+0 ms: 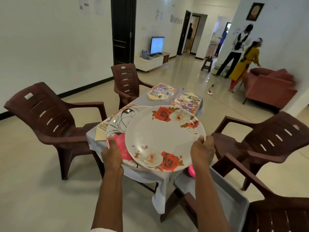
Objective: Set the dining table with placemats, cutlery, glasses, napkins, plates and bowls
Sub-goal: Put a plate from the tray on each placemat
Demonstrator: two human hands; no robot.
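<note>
**Item 1:** rose plate (160, 136). Large, round, white, with red and cream roses. It is held in the air over the near end of the cloth-covered worktop (143, 176).

**Item 2:** swirl plate (117, 124). Same form, with black scrollwork and a pink patch. It lies partly under the left side of item 1.

**Handling, by judgement:** Both look stiff, glossy and fairly light, perhaps melamine. The faces look slick, so the rim is the place to take hold, thumb above and fingers beneath. Overlapped like this, one plate may slide on the other.

**Left hand** (112, 154): thumb curled over the near rim of the swirl plate, gripping it. The rest is hidden beneath.

**Right hand** (202, 149): fingers (200, 139) wrapped over the right rim of the rose plate, gripping it.

**Also on the worktop:** floral placemats (163, 91) at the far end and a yellow napkin (100, 133) at the left edge. No plate shows on the far placemats.
</note>
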